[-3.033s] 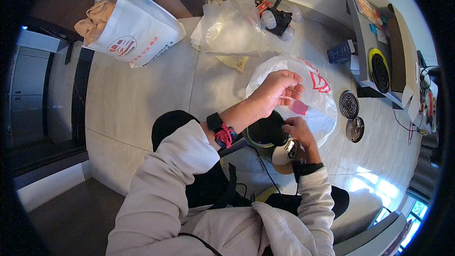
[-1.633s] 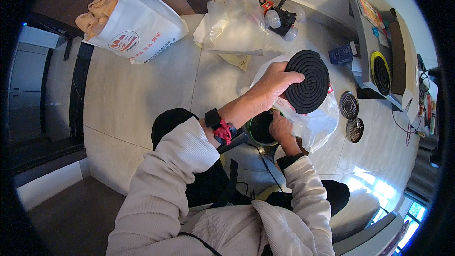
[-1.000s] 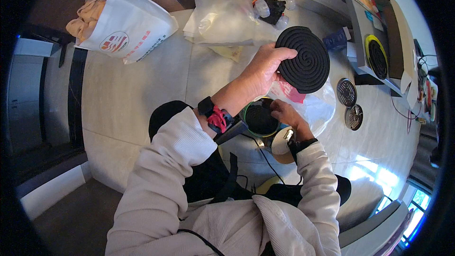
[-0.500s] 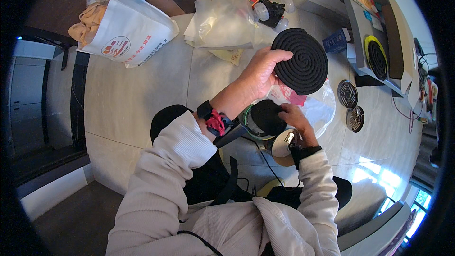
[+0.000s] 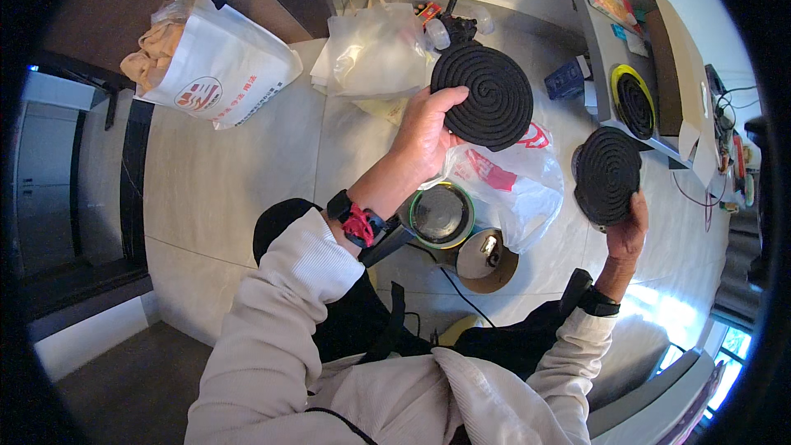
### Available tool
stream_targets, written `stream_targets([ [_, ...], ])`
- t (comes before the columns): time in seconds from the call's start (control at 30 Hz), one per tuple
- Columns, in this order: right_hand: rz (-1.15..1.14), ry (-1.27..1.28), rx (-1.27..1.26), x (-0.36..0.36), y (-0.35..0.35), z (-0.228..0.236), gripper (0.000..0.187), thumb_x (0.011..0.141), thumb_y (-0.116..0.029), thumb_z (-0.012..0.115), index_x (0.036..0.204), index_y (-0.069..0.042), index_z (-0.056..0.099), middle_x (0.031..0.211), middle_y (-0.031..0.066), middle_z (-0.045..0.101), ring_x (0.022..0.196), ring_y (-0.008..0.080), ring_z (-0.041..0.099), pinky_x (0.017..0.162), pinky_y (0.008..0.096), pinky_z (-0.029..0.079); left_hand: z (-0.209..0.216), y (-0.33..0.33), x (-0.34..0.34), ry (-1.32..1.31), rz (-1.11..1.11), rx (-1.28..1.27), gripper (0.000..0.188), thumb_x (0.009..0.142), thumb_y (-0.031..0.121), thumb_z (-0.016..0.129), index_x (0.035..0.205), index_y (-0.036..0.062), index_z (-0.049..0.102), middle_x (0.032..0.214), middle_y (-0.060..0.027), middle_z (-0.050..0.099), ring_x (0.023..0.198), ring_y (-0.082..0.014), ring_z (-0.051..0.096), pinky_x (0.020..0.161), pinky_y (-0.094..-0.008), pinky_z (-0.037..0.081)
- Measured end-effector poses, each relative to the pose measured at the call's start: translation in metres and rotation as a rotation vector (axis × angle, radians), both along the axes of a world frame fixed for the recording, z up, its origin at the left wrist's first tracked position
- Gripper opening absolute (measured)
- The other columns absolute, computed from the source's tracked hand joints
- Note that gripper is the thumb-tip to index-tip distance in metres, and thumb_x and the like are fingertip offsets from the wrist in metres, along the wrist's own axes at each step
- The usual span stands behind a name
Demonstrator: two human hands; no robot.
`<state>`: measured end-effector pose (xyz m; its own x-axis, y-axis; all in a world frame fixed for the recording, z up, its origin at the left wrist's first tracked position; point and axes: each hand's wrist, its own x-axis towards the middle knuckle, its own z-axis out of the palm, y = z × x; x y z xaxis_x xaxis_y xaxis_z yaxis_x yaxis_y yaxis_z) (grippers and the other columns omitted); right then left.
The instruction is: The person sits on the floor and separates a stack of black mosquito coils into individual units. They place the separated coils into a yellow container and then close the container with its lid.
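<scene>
My left hand (image 5: pixel 424 136) grips a round black mosquito coil (image 5: pixel 488 99) by its left edge, thumb on top, spiral face up. Off to the right, my right hand (image 5: pixel 628 235) holds a second mosquito coil (image 5: pixel 608 177) by its lower edge. A round tin (image 5: pixel 471 213) with a green rim stands below my left hand, its grey inside showing. Beside it is a round cardboard tub (image 5: pixel 507 270) with a small metal piece in it. A crumpled clear plastic bag (image 5: pixel 531 198) with red print lies between the two coils.
A white bag (image 5: pixel 239 58) stuffed with tan cloth lies at the far left. A translucent handbag (image 5: pixel 375 53) and a black stand (image 5: pixel 461 26) are by the wall. At the right, a grey table (image 5: pixel 597 29) carries a yellow-rimmed round item (image 5: pixel 633 100). A dark cable (image 5: pixel 465 297) crosses the floor.
My right hand has carried its mosquito coil from over the tin out to the right, covering the metal holders on the floor. The left coil has shifted slightly left in view.
</scene>
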<state>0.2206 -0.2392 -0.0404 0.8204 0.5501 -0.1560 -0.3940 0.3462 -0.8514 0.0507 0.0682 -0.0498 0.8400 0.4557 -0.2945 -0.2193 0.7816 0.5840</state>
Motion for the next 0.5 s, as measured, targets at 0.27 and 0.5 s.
stream_targets([
  [0.27, -0.077, 0.050, 0.392, 0.081, -0.053, 0.015, 0.023, 0.087, -0.017, 0.047, 0.103, -0.002, 0.055, 0.101, 0.0117, 0.061, 0.085, 0.0220, 0.059, 0.064, 0.0319, 0.048, 0.015, -0.014, -0.007, -0.117, 0.058, -0.122, 0.040, 0.082, 0.016, 0.053, 0.119, 0.0037, 0.046, 0.119, -0.0131, 0.052, 0.109, -0.0281, 0.050, 0.093, -0.0481, 0.039],
  [0.5, -0.303, 0.065, 0.334, 0.141, -0.067, 0.031, 0.016, 0.084, -0.017, 0.052, 0.087, -0.003, 0.059, 0.084, 0.0082, 0.064, 0.068, 0.0191, 0.058, 0.057, 0.0284, 0.047, 0.048, -0.023, -0.018, -0.023, 0.166, -0.121, 0.042, 0.082, 0.016, 0.052, 0.121, 0.0028, 0.044, 0.120, -0.0134, 0.051, 0.110, -0.0287, 0.049, 0.094, -0.0491, 0.038],
])
